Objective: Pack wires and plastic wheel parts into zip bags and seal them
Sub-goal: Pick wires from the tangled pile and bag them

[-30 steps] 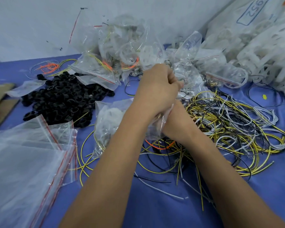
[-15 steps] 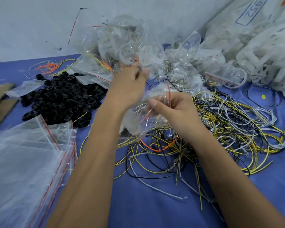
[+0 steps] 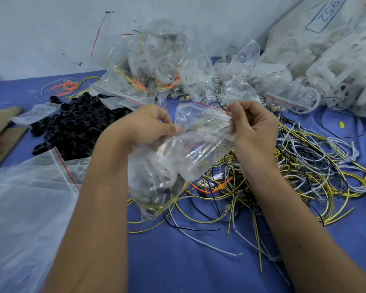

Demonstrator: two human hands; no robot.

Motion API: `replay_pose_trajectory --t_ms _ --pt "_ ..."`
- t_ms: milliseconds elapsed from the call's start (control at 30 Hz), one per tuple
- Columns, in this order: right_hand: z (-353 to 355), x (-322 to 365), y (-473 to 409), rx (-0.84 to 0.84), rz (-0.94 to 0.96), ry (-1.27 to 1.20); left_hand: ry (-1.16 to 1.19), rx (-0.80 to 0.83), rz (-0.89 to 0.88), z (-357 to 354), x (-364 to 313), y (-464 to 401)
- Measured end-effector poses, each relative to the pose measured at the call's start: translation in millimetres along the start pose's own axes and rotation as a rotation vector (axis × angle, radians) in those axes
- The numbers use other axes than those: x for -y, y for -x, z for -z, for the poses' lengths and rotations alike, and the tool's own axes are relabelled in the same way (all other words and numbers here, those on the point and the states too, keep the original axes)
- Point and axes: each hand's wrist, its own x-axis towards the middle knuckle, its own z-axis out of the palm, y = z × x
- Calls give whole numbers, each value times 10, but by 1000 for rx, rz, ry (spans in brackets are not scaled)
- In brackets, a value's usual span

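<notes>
Already many filled bags (image 3: 165, 66) lie piled; both my hands' fingers (image 3: 234, 112) pinch this clear filled zip bag (image 3: 186, 149), unsealed; loose wires (image 3: 304, 166) remain.

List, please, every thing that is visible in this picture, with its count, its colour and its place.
zip bag: one, clear with red seal line, held up between both hands, wires partly visible inside
loose wires: many, yellow, black, white, some orange, tangled at right and centre
black ring parts: a heap, black, left of centre
filled bags: a pile, clear, at the back by the wall
empty zip bags: a stack, clear with red lines, near left
white plastic parts: many, white, far right in large bags
cardboard: brown, left edge
table cover: one, blue
left hand: pinches the bag's left side
right hand: pinches the bag's top right edge
</notes>
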Motion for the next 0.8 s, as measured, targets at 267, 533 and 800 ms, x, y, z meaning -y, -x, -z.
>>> replay_pose_trajectory --t_ms 267,533,800 --pt "-23 105 -277 -40 -287 -222 700 10 3 42 -185 92" --pt "7 -145 -171 332 -473 2 664 72 202 -342 327 -90" --pt "93 -163 -189 333 -466 -322 921 30 -110 -166 514 -98"
